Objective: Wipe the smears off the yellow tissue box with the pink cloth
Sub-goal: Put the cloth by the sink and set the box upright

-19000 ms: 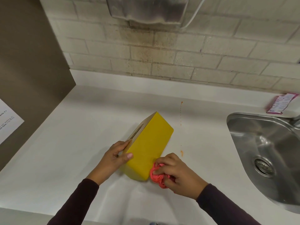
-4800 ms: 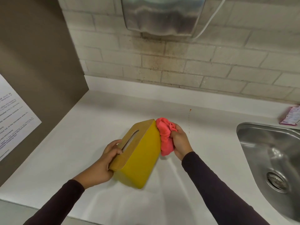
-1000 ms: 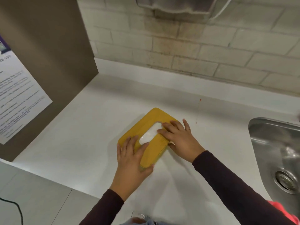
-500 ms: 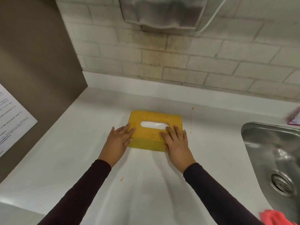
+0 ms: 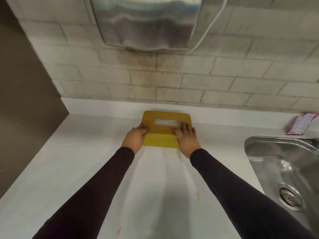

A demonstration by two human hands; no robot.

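Though now nearer the wall (image 5: 224, 80), yellow tissue box (image 5: 164, 118) under both hands (image 5: 136, 137) (image 5: 187, 139)

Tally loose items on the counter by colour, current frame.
Yellow: 1, the rectangular yellow tissue box
Pink and white: 1, the flat pink-and-white packet
Total: 2

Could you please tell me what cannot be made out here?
Head view:
Pink cloth: nowhere in frame.
Yellow tissue box near corners: covered by left hand and right hand; its far side faces away.
Pink packet print: blurred, cut by the right edge.
Sink: cropped at right.
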